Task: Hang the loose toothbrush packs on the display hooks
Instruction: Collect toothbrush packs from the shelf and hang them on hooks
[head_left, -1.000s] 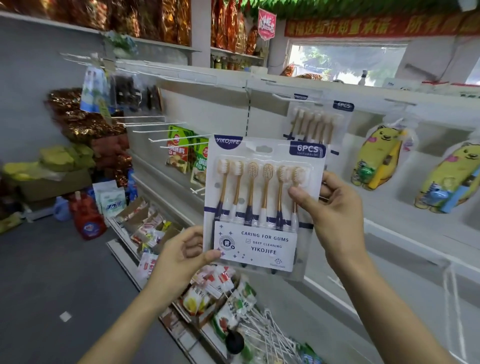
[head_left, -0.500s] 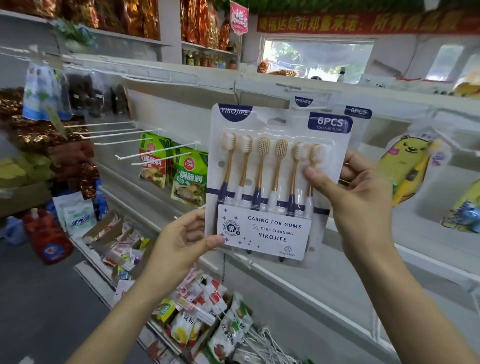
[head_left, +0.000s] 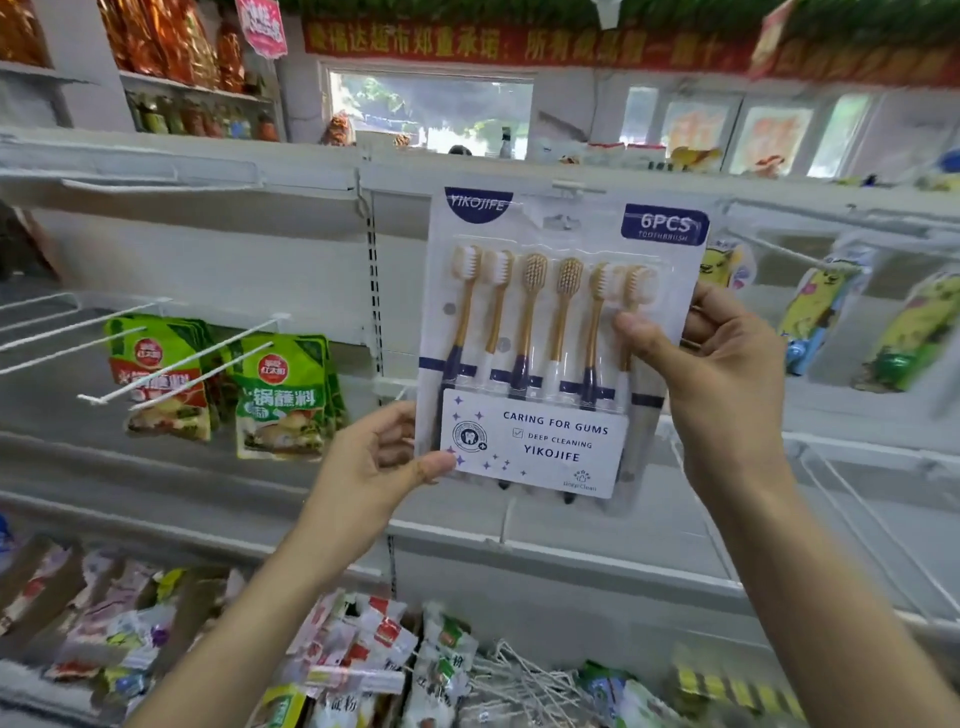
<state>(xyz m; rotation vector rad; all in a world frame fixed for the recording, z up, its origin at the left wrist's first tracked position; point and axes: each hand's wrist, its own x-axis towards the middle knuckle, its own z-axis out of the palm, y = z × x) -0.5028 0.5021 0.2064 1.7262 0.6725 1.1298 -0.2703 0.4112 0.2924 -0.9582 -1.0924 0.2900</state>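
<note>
Both hands, left hand (head_left: 374, 467) and right hand (head_left: 727, 374), pinch the YIKOJIFE toothbrush pack (head_left: 550, 332) (labelled "6PCS").

Toothbrush pack (head_left: 550, 332) upright before the shelf wall (head_left: 291, 270), sauce packets (head_left: 280, 395) left, snack bags (head_left: 821, 317) right

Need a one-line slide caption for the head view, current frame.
Both hands lift a six-brush toothbrush pack toward the shelf rail: left hand pinches its lower corner, right hand grips its right edge.
</note>
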